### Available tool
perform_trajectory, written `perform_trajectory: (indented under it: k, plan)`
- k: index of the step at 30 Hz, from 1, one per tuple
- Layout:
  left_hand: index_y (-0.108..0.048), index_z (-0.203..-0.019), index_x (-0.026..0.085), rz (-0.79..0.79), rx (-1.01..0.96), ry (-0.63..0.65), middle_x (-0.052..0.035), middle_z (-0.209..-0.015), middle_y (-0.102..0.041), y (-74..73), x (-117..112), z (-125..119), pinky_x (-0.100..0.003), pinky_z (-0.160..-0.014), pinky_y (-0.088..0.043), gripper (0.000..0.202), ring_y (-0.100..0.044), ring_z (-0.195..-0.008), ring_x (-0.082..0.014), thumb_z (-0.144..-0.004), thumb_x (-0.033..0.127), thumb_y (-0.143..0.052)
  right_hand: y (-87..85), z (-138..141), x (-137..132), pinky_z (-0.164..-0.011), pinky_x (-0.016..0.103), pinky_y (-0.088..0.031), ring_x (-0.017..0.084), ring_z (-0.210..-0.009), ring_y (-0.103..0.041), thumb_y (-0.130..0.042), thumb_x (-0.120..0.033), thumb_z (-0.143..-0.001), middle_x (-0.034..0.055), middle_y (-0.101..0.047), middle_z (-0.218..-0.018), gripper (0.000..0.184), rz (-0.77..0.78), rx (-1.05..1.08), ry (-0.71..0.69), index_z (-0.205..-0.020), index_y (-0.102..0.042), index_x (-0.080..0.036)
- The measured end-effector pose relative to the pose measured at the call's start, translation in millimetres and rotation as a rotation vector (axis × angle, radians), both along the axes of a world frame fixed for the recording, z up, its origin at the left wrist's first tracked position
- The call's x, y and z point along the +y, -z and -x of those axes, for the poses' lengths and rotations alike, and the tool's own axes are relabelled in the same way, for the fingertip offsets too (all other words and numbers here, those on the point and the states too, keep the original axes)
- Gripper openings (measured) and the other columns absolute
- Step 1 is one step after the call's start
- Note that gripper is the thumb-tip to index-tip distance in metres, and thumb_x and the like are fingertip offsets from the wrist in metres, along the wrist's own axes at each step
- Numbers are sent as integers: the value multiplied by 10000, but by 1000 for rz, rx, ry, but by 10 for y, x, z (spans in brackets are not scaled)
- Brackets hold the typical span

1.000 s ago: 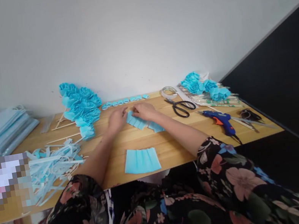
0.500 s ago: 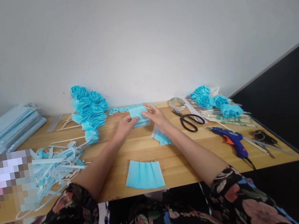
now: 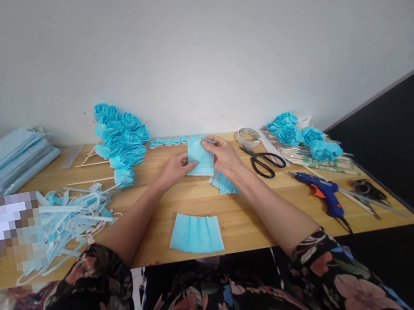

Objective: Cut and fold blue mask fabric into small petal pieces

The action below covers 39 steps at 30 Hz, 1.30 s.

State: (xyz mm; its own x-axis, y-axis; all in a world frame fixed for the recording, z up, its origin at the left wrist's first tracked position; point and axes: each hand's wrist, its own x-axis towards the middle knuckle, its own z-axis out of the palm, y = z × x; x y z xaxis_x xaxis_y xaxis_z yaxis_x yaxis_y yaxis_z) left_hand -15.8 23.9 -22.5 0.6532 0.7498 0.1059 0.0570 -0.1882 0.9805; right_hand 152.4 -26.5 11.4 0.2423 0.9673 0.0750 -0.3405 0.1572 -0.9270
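Between my two hands, above the far half of the table, is a blue face mask piece. My left hand pinches its lower left edge, thumb in front. My right hand grips its upper right corner with the thumb on the face of it. Beneath my right wrist lie more cut mask pieces, partly hidden by the arm. Nearer me, a pleated blue mask piece rests flat on the wood. Small rolled blue loops stand in a row behind my hands.
Blue fabric roses on sticks lie left, more roses right. Cut ear loops and strips heap at the left, before stacked masks. Black-handled scissors, a tape roll and a blue glue gun are on the right.
The mask piece, lying wide and pleated before, now stands taller and flatter. Both hands have shifted slightly right, with my right hand moving to its upper corner. The view has tilted a little.
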Motion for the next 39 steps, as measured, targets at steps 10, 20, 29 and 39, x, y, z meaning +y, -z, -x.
perform_trajectory:
  k: [10, 20, 29, 39]
  plan:
    - [-676, -840, 129, 483, -187, 14, -117, -709, -689, -183, -44, 30, -267, -581, -479, 753, -654, -646, -189, -806, 837, -425, -195, 30, -203, -988, 385, -499, 181, -916, -682, -683, -387, -863, 7, -758, -922, 147, -488, -632, 241, -880, -775, -274]
    - [-700, -825, 117, 621, -530, -215, -27, -730, -721, -212, 11, 18, -203, -589, -482, 204, -620, -599, -107, -723, 230, -836, 18, 105, -176, -1160, 507, -371, 194, -852, -727, -586, -351, -948, 3, -799, -912, 201, -561, -1099, -15, -966, -779, -295]
    - [-719, -854, 125, 586, -496, -193, -61, -804, -736, -212, -38, -13, -258, -692, -485, 220, -649, -693, -150, -797, 333, -767, 88, 16, -253, -863, 375, -523, 198, -805, -674, -546, -431, -940, 25, -741, -829, 287, -302, -975, 9, -1007, -745, -236]
    - [-765, -985, 133, 488, -386, 8, -96, -973, -760, -170, -200, -66, -294, -825, -486, 352, -661, -837, -177, -778, 417, -771, 42, -56, -357, -1071, 427, -422, 230, -1130, -620, -657, -340, -861, 54, -723, -1119, 113, -400, -880, 278, -837, -726, -254]
